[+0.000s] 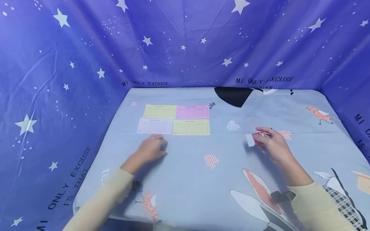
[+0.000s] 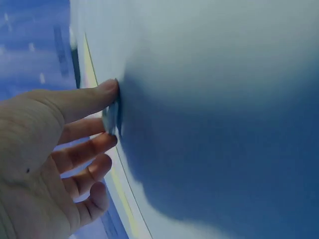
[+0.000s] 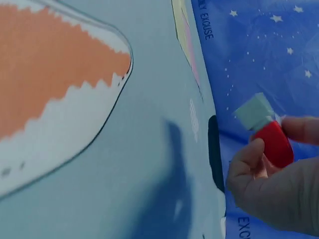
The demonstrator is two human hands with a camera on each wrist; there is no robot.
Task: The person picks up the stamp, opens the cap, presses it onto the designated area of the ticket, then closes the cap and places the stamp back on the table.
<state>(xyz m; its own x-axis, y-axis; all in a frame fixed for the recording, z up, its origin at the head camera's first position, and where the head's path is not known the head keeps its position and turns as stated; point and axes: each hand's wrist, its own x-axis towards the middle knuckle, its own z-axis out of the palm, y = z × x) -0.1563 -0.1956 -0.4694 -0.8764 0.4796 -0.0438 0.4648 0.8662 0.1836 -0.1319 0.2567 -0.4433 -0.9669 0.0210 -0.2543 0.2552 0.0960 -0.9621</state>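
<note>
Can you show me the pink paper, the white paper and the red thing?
Pink paper (image 1: 192, 112): head view, on its middle.
White paper (image 1: 155, 126): head view, on its middle.
Red thing (image 3: 274, 144): right wrist view, on its red side.

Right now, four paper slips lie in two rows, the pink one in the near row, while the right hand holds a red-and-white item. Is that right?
Not quite: the head view shows the pink slip in the far row, beside a yellow slip. The two rows are right, and the right hand does hold the red-and-white item.
</note>
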